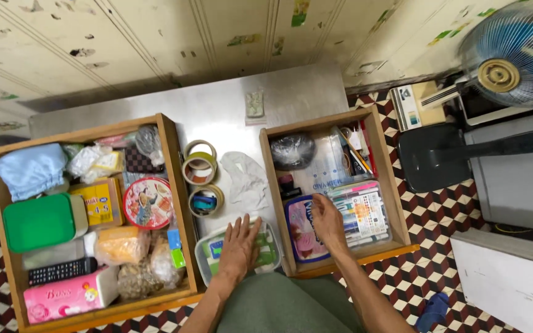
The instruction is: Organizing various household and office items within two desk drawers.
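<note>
My left hand (pixel 239 248) lies flat, fingers apart, on the lid of a clear plastic container (pixel 208 254) with green contents, which sits on the metal surface between two wooden drawers. My right hand (pixel 326 222) rests inside the right drawer (pixel 387 179), its fingers on a blue tub with a pink pattern (pixel 300 229) and next to a clear box of pens (pixel 365 213). A black bundle (pixel 292 151) lies at the back of that drawer. Neither hand grips anything.
The left drawer (pixel 0 203) is packed: a green box (pixel 38 222), a round tin (pixel 148 202), a remote (pixel 63 270), a pink tissue pack (pixel 69 296). Tape rolls (pixel 200 168) and a crumpled clear bag (pixel 245 179) lie between the drawers. A fan (pixel 513 58) stands at the right.
</note>
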